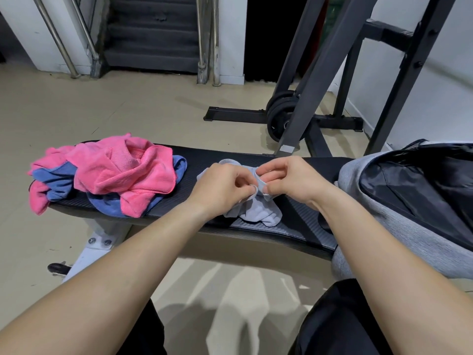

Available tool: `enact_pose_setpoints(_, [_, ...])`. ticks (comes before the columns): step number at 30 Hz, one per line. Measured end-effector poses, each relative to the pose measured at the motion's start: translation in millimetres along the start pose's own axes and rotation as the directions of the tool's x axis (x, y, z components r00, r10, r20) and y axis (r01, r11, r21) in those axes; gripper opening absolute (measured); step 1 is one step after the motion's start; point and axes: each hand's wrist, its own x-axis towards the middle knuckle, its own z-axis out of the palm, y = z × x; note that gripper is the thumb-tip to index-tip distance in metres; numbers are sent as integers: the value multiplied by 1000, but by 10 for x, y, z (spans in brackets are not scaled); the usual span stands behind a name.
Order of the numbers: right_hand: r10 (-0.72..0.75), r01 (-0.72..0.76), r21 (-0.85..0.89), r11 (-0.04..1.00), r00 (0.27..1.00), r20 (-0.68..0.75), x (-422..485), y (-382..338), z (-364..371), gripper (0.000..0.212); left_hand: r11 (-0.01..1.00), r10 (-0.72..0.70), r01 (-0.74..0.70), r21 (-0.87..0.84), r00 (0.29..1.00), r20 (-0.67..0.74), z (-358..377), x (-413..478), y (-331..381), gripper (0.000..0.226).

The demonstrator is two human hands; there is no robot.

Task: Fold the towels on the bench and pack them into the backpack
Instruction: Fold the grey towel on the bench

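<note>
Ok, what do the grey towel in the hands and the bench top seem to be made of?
Grey towel: soft matte cloth, probably microfibre or terry. It bunches limply and has a stitched hem. Bench top: black padded cover, likely vinyl or faux leather, with a fine woven-looking texture and a faint sheen.

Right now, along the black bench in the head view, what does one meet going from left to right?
Crumpled pile of pink and blue cloth towels → left hand → small pale grey cloth towel, pinched by both hands → right hand → open grey fabric backpack with black lining.
</note>
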Motion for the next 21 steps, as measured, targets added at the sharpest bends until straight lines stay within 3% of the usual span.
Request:
enact_pose_setpoints(3, [-25, 25, 10, 1000, 1000, 7, -24, 2, -17, 42, 995, 87, -83, 50, 992, -89, 37, 28, 20, 8])
enact_pose_setpoints(6, [-33, 33, 42, 999, 999, 3, -54, 2, -38, 42, 989, 140, -135, 58, 988, -73, 67, 51, 61, 6])
enact_pose_setpoints(9, [-28, 27, 69, 997, 1000, 13, -103, 17, -52, 40, 994, 100, -101, -35, 995, -20, 88, 63, 94, 10])
enact_pose_setpoints(13, [-26, 31, 79, 996, 997, -66, -129, 31, -101, 44, 998, 63, -63, 20, 998, -22, 115, 106, 107, 13])
enact_pose_setpoints(18, [16, -26, -97, 995, 995, -101, -161, 45, -123, 26, 996, 84, -85, -10, 996, -41, 181, 135, 147, 14])
enact_pose_setpoints(21, [77, -89, -111, 990, 991, -107, -182, 55, -148, 10, 997, 70, -72, -39, 995, -64, 185, 159, 148, 11])
